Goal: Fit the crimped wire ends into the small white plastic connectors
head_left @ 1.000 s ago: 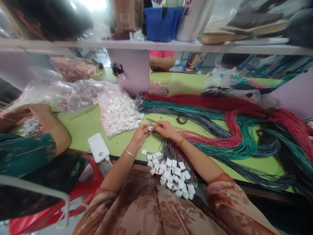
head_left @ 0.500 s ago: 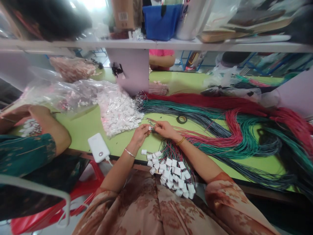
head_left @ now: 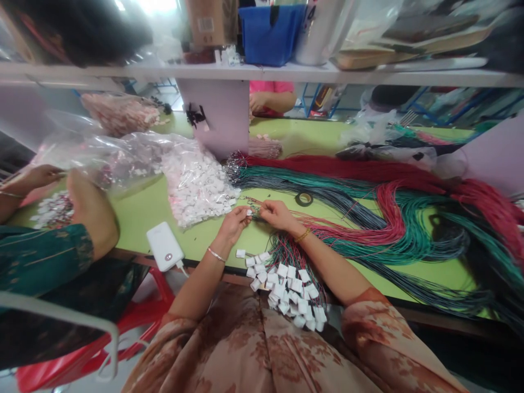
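My left hand [head_left: 234, 224] pinches a small white connector [head_left: 249, 213] above the green table. Close on its right, my right hand [head_left: 277, 215] is closed with thin wire ends at its fingertips; the exact grip is too small to make out. Below the hands, a pile of white connectors [head_left: 295, 285] on red, green and dark wires hangs over the table's front edge. Long red wires [head_left: 347, 168], green wires [head_left: 413, 224] and dark wires [head_left: 352, 204] stretch off to the right. A clear bag of white connectors [head_left: 198, 183] lies behind my left hand.
A white power bank [head_left: 165, 246] with a cable lies at the front edge, left. A black tape roll [head_left: 304, 199] sits behind my right hand. At the left are a co-worker's arm [head_left: 92, 213] and loose connectors [head_left: 53, 210]. A shelf [head_left: 164, 71] crosses above, holding a blue bin [head_left: 270, 35].
My hands have hardly moved, and the connector between my left fingers has turned slightly. The co-worker's hand at the left has risen away from the loose connectors. The person across has shifted an arm.
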`<state>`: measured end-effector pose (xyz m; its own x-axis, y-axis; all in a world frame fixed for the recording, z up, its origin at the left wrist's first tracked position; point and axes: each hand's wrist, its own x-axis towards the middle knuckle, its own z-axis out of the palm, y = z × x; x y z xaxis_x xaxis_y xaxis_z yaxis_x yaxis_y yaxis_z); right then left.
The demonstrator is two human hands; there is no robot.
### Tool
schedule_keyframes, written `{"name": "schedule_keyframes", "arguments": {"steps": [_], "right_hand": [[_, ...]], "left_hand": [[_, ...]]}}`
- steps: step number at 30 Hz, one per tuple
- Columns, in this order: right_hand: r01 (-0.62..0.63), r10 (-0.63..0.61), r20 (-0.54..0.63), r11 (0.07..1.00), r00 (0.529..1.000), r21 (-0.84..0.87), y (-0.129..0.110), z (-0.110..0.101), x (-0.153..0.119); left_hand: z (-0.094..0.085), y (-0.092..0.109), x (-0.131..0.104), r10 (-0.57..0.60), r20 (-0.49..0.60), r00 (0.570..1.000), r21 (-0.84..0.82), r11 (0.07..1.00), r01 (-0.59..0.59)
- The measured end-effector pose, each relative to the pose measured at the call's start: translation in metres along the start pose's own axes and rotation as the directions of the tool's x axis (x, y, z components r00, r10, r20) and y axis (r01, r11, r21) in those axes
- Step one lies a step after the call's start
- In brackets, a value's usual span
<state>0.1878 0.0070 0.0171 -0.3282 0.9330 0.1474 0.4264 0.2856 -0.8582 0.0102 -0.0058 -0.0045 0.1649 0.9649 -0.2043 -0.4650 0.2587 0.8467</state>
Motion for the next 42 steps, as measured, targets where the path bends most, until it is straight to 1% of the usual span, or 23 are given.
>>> {"name": "schedule_keyframes", "arguments": {"steps": [6,13,18,20,22,23,24,25,26,27,28,29,30,31,32,33,35,36,37,38,39,40,42], "right_hand": [[0.057,-0.054,0.043,0.997,0.998,-0.06,0.001,0.005,0.002],[0.232,-0.219,0.081,0.948,0.972,-0.219,-0.004,0.0,-0.001],[0.198,-0.186,0.071,0.942,0.98,-0.269,-0.004,0.006,-0.005],[0.18,-0.168,0.073,0.962,0.983,-0.207,-0.001,0.004,-0.005],[0.132,-0.126,0.068,0.987,0.99,-0.087,0.003,-0.002,-0.001],[0.095,-0.093,0.056,0.995,0.994,-0.032,0.005,-0.007,0.001],[0.062,-0.062,0.044,0.998,0.997,0.006,0.006,-0.011,0.003],[0.042,-0.043,0.049,0.999,0.998,0.022,0.007,-0.014,0.006],[0.038,-0.039,0.075,0.999,0.996,0.015,0.007,-0.016,0.007],[0.052,-0.05,0.119,0.999,0.992,-0.016,0.007,-0.015,0.008],[0.077,-0.065,0.165,0.995,0.984,-0.069,0.006,-0.013,0.008],[0.105,-0.076,0.199,0.984,0.977,-0.141,0.005,-0.009,0.007],[0.123,-0.076,0.207,0.966,0.975,-0.226,0.004,-0.004,0.005],[0.125,-0.067,0.188,0.94,0.98,-0.317,0.003,0.001,0.003],[0.109,-0.053,0.148,0.911,0.987,-0.399,0.002,0.007,0.0],[0.084,-0.037,0.112,0.885,0.993,-0.458,0.002,0.012,-0.002],[0.044,-0.011,0.068,0.863,0.998,-0.504,0.004,0.019,-0.005],[0.036,-0.008,0.056,0.86,0.998,-0.51,0.005,0.02,-0.006],[0.034,-0.009,0.051,0.857,0.999,-0.514,0.006,0.021,-0.006],[0.037,-0.013,0.05,0.853,0.999,-0.521,0.007,0.021,-0.006],[0.043,-0.019,0.049,0.846,0.999,-0.532,0.008,0.021,-0.005],[0.046,-0.024,0.047,0.838,0.999,-0.543,0.008,0.02,-0.004],[0.053,-0.033,0.045,0.84,0.998,-0.541,0.008,0.019,-0.004]], "left_hand": [[0.004,-0.005,-0.002,-0.013,-0.012,1.0,0.042,0.999,0.014],[0.007,-0.002,-0.004,-0.03,-0.079,0.996,0.075,0.997,0.036],[0.008,-0.003,-0.002,-0.018,-0.079,0.997,0.135,0.99,0.029],[0.011,-0.002,-0.005,0.027,-0.092,0.995,0.204,0.979,-0.007],[0.02,0.002,-0.015,0.173,-0.069,0.983,0.316,0.938,-0.143],[0.027,0.003,-0.023,0.275,-0.02,0.961,0.382,0.891,-0.247],[0.035,0.004,-0.033,0.357,0.07,0.932,0.442,0.826,-0.349],[0.044,0.004,-0.044,0.376,0.221,0.9,0.482,0.76,-0.436],[0.054,0.003,-0.055,0.342,0.39,0.855,0.497,0.704,-0.508],[0.064,0.0,-0.065,0.26,0.553,0.791,0.496,0.66,-0.564],[0.072,-0.004,-0.075,0.162,0.689,0.706,0.477,0.633,-0.61],[0.079,-0.009,-0.082,0.077,0.784,0.616,0.448,0.617,-0.647],[0.084,-0.013,-0.087,0.018,0.837,0.546,0.425,0.607,-0.672],[0.086,-0.016,-0.09,-0.014,0.861,0.508,0.412,0.606,-0.681],[0.086,-0.017,-0.089,-0.016,0.858,0.513,0.414,0.612,-0.674],[0.082,-0.016,-0.085,0.013,0.828,0.561,0.433,0.622,-0.653],[0.066,-0.006,-0.071,0.129,0.67,0.731,0.512,0.634,-0.58],[0.055,0.001,-0.061,0.216,0.536,0.816,0.574,0.616,-0.54],[0.042,0.009,-0.051,0.302,0.403,0.864,0.66,0.559,-0.503],[0.028,0.017,-0.04,0.375,0.286,0.882,0.763,0.468,-0.446],[0.014,0.024,-0.029,0.426,0.197,0.883,0.862,0.353,-0.363],[0.002,0.03,-0.02,0.457,0.144,0.878,0.931,0.237,-0.277],[-0.017,0.034,-0.006,0.45,0.129,0.883,0.986,0.035,-0.162]]}}
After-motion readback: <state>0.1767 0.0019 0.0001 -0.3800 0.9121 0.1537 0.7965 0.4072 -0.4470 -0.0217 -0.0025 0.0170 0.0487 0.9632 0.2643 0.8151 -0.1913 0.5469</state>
